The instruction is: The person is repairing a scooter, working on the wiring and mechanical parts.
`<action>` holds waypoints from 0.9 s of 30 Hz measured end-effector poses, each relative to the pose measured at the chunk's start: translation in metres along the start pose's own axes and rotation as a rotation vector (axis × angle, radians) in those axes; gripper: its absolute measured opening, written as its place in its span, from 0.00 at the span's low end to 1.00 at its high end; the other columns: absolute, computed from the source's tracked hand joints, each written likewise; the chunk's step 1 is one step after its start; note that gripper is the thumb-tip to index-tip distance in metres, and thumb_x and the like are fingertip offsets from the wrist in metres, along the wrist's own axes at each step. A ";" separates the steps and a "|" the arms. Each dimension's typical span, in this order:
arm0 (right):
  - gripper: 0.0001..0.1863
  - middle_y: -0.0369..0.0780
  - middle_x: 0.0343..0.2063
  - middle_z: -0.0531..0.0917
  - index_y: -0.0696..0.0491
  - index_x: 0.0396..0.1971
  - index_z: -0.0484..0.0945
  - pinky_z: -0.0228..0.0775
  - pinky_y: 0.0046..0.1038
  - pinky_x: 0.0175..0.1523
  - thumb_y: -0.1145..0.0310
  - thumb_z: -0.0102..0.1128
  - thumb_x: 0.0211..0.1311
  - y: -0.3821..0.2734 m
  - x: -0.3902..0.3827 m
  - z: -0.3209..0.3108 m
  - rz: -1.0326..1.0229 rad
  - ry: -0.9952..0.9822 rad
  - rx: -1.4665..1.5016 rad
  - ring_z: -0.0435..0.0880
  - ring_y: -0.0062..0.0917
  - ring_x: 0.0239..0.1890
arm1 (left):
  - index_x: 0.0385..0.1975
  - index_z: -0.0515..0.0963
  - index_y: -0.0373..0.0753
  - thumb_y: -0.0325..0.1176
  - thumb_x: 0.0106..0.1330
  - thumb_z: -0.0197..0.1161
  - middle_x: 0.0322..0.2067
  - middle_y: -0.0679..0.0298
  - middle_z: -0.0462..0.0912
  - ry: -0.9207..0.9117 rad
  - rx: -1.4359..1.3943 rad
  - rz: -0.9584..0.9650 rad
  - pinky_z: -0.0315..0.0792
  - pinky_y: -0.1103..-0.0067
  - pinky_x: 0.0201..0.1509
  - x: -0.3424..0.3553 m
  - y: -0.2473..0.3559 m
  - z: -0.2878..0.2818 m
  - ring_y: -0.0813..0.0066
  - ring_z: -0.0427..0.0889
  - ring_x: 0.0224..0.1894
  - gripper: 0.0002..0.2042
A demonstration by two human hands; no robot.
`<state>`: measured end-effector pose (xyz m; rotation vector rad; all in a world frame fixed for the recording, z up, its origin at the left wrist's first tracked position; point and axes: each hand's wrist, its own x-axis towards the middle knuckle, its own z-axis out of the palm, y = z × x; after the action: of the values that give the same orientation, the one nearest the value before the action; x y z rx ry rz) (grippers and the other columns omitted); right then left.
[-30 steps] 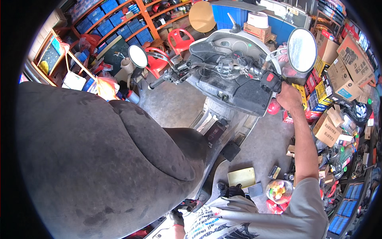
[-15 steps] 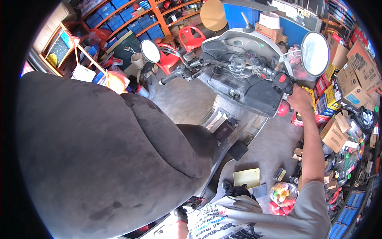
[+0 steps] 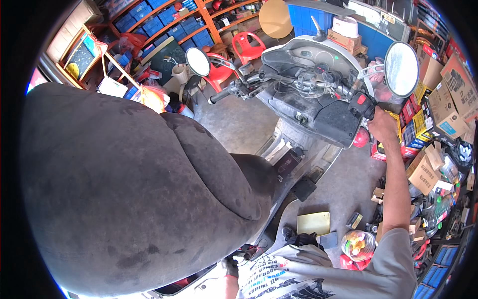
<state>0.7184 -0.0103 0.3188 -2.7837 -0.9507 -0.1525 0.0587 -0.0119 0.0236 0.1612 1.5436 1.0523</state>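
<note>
A scooter with a large dusty black seat (image 3: pixel 134 194) fills the left side, its bare handlebar (image 3: pixel 308 84) and grey dashboard (image 3: pixel 313 54) at the far side. My right arm reaches out to the handlebar's right end. There my right hand (image 3: pixel 385 127) is wrapped round the throttle grip, just beside the black switch housing (image 3: pixel 362 103) with its red button. Low in the picture, my left hand (image 3: pixel 230 268) is at the scooter's side under the seat edge, near some thin loose wires (image 3: pixel 254 249). It looks dark, and its fingers are hidden.
Two round mirrors (image 3: pixel 401 70) stick up from the handlebar. Cardboard boxes (image 3: pixel 443 112) and parts are heaped along the right. On the floor lie a yellowish tray (image 3: pixel 313 224) and a clear jar (image 3: pixel 357 245). Red chairs (image 3: pixel 248 47) and orange shelves (image 3: pixel 201 20) stand behind.
The whole view has shifted slightly, so the scooter's front and my right arm appear a little farther right and lower. My right hand stays on the throttle grip.
</note>
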 end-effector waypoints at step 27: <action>0.15 0.54 0.36 0.83 0.60 0.38 0.76 0.73 0.45 0.50 0.69 0.57 0.52 -0.001 -0.002 0.001 -0.018 0.028 -0.006 0.83 0.47 0.43 | 0.26 0.76 0.44 0.43 0.72 0.53 0.16 0.69 0.75 -0.018 0.010 0.010 0.59 0.81 0.12 0.001 -0.002 0.002 0.79 0.63 0.10 0.14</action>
<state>0.7166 -0.0107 0.3176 -2.7717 -0.9706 -0.1973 0.0607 -0.0117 0.0219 0.1845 1.5336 1.0483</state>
